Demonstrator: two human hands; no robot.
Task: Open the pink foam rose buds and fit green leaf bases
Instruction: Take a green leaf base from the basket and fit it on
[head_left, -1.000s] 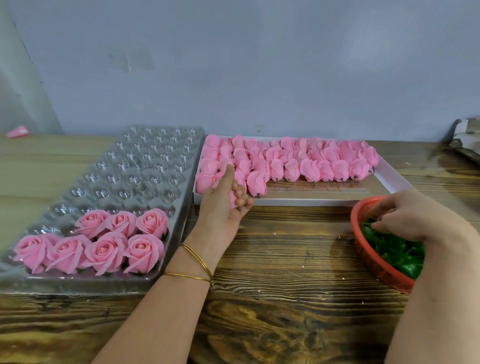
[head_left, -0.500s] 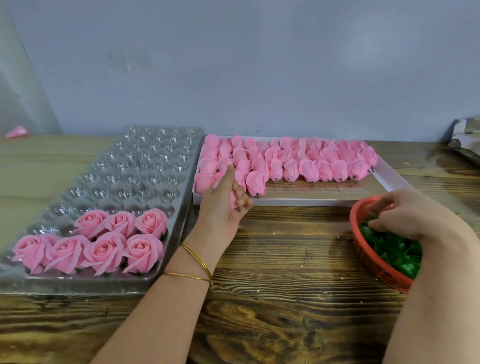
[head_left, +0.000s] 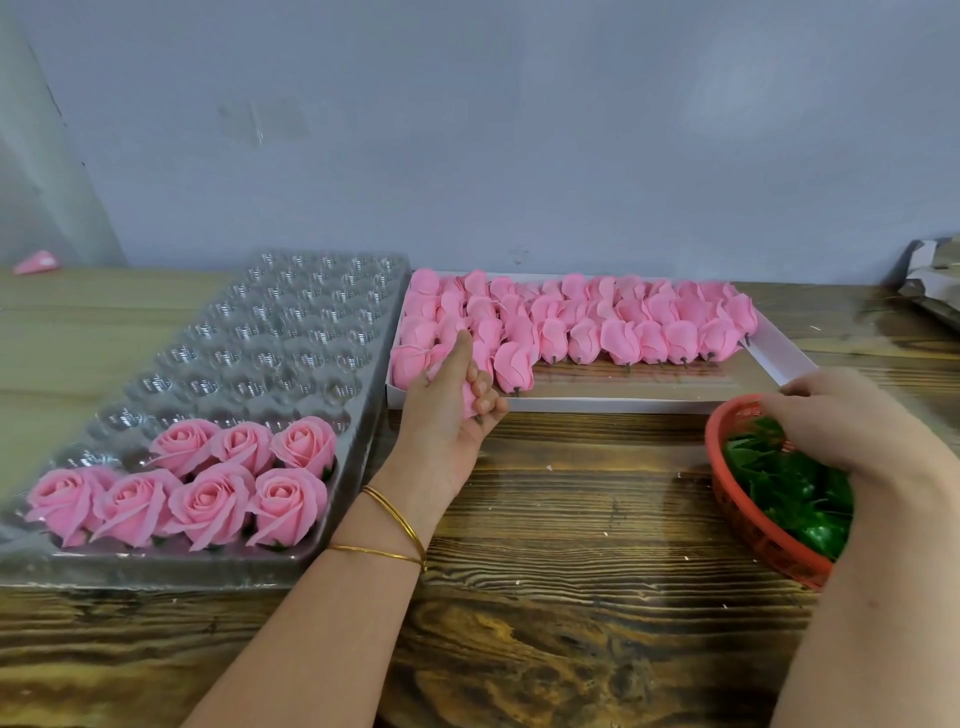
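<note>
Scarcely anything has moved since a second ago: left hand in the same spot, right hand shifted only slightly over the basket.

- Left hand (head_left: 447, 415): palm up at the near edge of the box, thumb and curled fingers holding 1 closed pink foam rose bud (head_left: 468, 401). 2 thin gold bangles (head_left: 400, 519) sit on the wrist.
- Right hand (head_left: 852, 426): arched over the far side of the round red plastic mesh basket (head_left: 748, 525), fingers reaching down. Whether it grips a leaf I cannot tell.
- Green leaf bases (head_left: 789, 483): a loose heap inside the basket, partly under that hand.
- Shallow white cardboard box (head_left: 623, 405): rows of closed pink buds (head_left: 618, 332) packed along its far side, with more reaching its front edge at the left.
- Clear plastic blister tray (head_left: 291, 332): left of the box, 7 opened pink roses (head_left: 208, 493) seated in its nearest cups, 3 behind 4, green showing beneath some.
- Dark-grained wooden table (head_left: 571, 519): carries the tray, box and basket.
- Small pink scrap (head_left: 36, 262): far left, by the wall.
</note>
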